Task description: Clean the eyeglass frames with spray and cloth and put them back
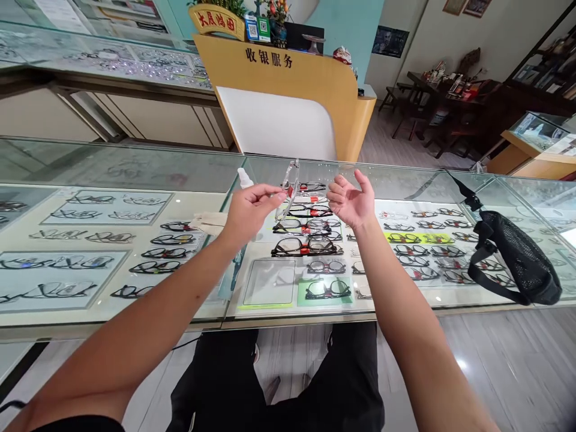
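Pinched between thumb and fingers of my left hand is a pair of clear-framed eyeglasses, held upright above the glass counter. My right hand is raised to the right of the glasses, apart from them, palm turned up and fingers loosely spread, with nothing in it. A white-capped spray bottle stands just behind my left hand. Beside that wrist lies a beige cloth. Under the glass between my hands, several dark-framed glasses sit in a column.
A black mesh bag with a strap lies on the counter at the right. More eyeglasses fill the case on both sides. Beyond the counter stands a yellow and white cashier desk. A wooden table is at the back right.
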Available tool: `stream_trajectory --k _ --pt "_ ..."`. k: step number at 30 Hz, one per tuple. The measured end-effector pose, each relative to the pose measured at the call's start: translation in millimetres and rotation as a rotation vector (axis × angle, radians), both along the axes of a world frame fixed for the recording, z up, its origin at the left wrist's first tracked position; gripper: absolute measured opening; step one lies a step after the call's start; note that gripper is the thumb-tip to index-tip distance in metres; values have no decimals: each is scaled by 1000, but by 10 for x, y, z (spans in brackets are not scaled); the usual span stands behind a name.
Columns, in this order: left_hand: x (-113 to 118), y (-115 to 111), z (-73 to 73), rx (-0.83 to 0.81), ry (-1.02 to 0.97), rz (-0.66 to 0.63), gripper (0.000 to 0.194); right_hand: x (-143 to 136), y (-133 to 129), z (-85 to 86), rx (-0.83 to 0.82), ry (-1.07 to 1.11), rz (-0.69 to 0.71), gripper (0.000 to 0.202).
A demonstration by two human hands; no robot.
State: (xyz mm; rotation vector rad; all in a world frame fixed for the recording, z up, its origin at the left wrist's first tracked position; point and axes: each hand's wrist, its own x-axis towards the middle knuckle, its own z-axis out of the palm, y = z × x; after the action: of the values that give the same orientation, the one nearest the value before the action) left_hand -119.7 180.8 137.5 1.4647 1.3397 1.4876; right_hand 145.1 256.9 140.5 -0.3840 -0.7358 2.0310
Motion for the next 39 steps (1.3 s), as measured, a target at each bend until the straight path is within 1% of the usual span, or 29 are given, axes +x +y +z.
stream_trajectory --k 2,4,7,12,16,23,27,32,36,39 --pt "-12 -6 -54 -11 -50 -40 27 -87 -75 35 -3 3 39 45" --pt "-24 -15 -69 -18 -66 -65 27 -150 -138 57 -2 11 77 43" --pt "-43 -45 -43 -7 -82 -64 24 -220 -224 86 -4 -3 123 42" --pt "-26 -118 17 31 -104 -53 22 -357 -403 139 39 -50 175 54" --pt "33 -186 44 44 -125 -47 22 -451 -512 136 79 -76 210 60" --pt "95 -250 37 22 -182 -87 27 -478 -523 76 35 -120 158 61" --pt "107 -257 18 14 -170 -94 28 -493 -523 73 24 -132 117 61" --pt "115 -261 -1 15 -165 -104 26 -503 -530 86 26 -143 99 58" --pt "117 -259 -3 10 -173 -104 26 -505 -540 107 58 -172 81 54" --pt "114 -254 -5 6 -169 -102 27 -526 -560 108 129 -261 51 47"
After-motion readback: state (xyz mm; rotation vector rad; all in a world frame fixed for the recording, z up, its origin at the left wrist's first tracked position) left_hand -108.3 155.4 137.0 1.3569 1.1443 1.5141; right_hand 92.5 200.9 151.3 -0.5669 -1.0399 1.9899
